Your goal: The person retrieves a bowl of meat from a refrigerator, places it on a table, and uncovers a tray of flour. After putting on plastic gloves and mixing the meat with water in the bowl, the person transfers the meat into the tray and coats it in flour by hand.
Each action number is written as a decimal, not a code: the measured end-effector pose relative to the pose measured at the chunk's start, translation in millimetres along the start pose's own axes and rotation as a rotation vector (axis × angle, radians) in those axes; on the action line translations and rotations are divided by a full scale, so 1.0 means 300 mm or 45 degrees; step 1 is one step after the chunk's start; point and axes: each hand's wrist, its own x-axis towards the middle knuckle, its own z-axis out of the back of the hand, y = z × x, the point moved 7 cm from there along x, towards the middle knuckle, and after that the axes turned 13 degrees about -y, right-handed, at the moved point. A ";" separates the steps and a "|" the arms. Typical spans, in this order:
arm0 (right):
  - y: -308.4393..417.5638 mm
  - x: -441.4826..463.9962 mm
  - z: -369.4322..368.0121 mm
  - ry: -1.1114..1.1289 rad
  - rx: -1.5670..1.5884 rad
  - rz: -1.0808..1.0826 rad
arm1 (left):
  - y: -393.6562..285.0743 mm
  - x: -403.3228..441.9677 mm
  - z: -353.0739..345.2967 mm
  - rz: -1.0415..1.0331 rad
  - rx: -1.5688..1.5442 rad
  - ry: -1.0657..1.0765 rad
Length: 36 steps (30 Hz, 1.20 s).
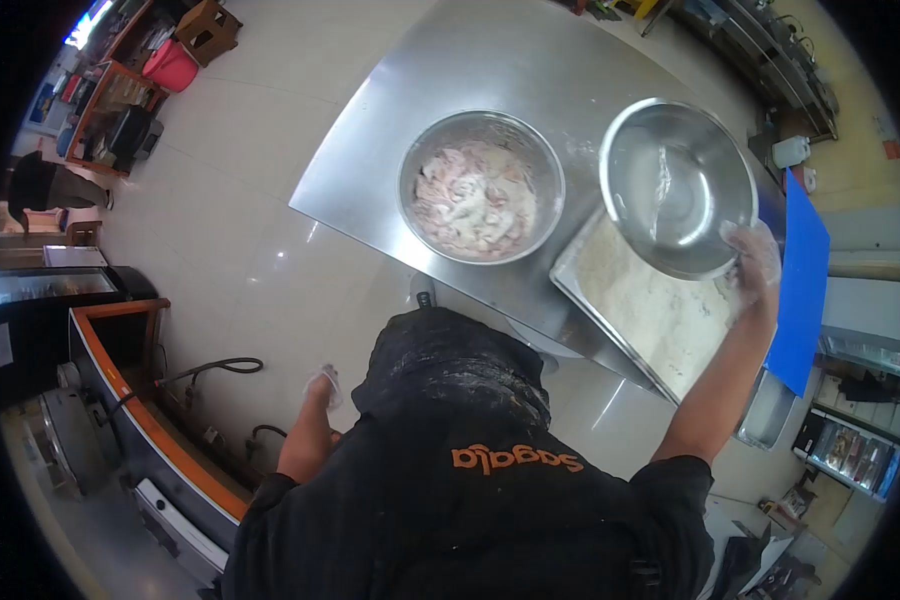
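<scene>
My right hand (754, 258), in a clear plastic glove, grips the near right rim of a bare steel bowl (690, 185). The bowl overlaps the far part of a tray of white flour (665, 325), which juts past the table's near edge. To the left, a second steel bowl (410, 218) stands on the table, holding pale raw meat pieces (475, 200) dusted with white flour. My left hand (322, 386), also in a clear glove, hangs away from the table over the floor, holding nothing, with its fingers loosely apart.
The steel table (370, 130) has a corner at left. A blue panel (802, 285) stands beyond my right hand. On the left are an orange-edged counter (160, 420) and a hose (210, 368). Another person (55, 188) is far off at left.
</scene>
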 end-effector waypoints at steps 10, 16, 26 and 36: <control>0.250 -0.210 -0.486 0.068 -0.022 0.305 | -0.241 0.318 0.044 -0.204 0.247 0.152; 0.309 -0.243 -0.527 0.044 -0.280 0.377 | -0.580 0.261 0.001 -0.335 0.078 0.171; 0.363 -0.283 -0.531 -0.051 -0.333 0.574 | -0.239 0.363 0.016 -0.099 0.204 0.238; 0.410 -0.340 -0.537 -0.118 -0.478 0.650 | -0.216 0.349 0.003 0.055 0.218 0.264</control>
